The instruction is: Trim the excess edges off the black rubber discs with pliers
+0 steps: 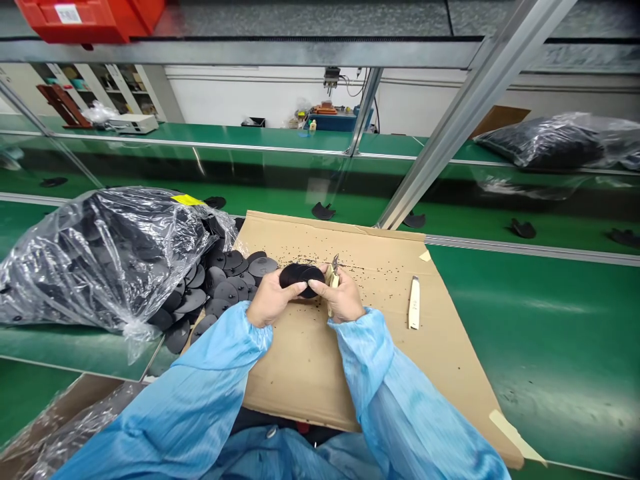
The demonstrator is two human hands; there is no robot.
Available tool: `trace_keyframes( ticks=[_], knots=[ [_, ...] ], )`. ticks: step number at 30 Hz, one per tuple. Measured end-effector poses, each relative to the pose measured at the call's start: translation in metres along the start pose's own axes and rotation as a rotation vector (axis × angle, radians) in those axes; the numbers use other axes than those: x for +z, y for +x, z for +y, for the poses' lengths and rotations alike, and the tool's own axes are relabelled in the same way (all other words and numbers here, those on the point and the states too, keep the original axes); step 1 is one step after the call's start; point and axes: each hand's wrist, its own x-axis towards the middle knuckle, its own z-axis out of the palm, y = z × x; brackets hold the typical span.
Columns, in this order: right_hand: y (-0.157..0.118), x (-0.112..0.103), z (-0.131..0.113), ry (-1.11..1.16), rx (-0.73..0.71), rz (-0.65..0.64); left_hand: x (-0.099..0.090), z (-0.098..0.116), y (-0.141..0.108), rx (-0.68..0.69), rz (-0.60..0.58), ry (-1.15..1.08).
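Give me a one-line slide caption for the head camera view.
Left hand holds a black disc while right hand applies small cutters over cardboard.

bag (95, 257) left | discs (225, 283) beside it | cardboard (380, 320) centre

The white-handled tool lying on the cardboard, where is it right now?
In the head view, the white-handled tool lies on the cardboard sheet, untouched, just right of the right hand.

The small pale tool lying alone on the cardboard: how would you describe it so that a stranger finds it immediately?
Start at the brown cardboard sheet lying on the green workbench. Look to the right of the right hand, near the sheet's right edge. There lies the pale tool, slim, cream-coloured and lengthwise, touched by no hand, unlike the black discs heaped on the left side.
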Motion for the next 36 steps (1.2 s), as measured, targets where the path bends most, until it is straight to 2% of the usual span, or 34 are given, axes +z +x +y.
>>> trace_keyframes(
  ticks=[2, 4, 7, 11, 16, 21, 24, 27, 29, 32, 34, 36],
  knots=[
    [0.0, 0.001, -0.001, -0.002, 0.023, 0.023, 0.001, -0.001, 0.0, 0.003, 0.008, 0.006],
    [-0.001, 0.001, 0.001, -0.067, -0.017, 0.032, 0.001, 0.0, 0.0, -0.019, 0.011, -0.021],
    [-0.003, 0.001, 0.005, -0.219, -0.164, 0.017, 0.001, 0.003, 0.002, -0.109, 0.04, -0.148],
    [-0.009, 0.003, 0.008, -0.327, -0.349, -0.081, -0.005, 0.009, 0.006, -0.274, 0.026, -0.354],
    [-0.013, 0.005, 0.004, -0.539, -0.57, -0.031, -0.008, 0.012, 0.006, -0.433, 0.026, -0.451],
    [-0.014, 0.005, -0.001, -0.664, -0.716, -0.079, -0.009, 0.01, 0.005, -0.44, 0.005, -0.426],
    [-0.016, 0.007, -0.003, -0.727, -0.737, -0.112, -0.011, 0.007, 0.005, -0.416, -0.02, -0.401],
    [-0.016, 0.008, 0.0, -0.69, -0.707, -0.112, -0.009, 0.007, 0.004, -0.383, -0.018, -0.375],
    [-0.012, 0.007, 0.005, -0.635, -0.663, -0.052, -0.004, 0.01, 0.003, -0.319, 0.04, -0.349],
    [-0.002, 0.001, 0.015, -0.534, -0.563, 0.16, 0.0, 0.021, 0.011, -0.202, 0.18, -0.21],
    [0.006, -0.004, 0.021, -0.445, -0.504, 0.336, -0.004, 0.034, 0.029, -0.142, 0.256, -0.04],
    [0.013, -0.007, 0.027, -0.394, -0.491, 0.45, -0.017, 0.049, 0.058, -0.039, 0.342, 0.18]
  ],
)
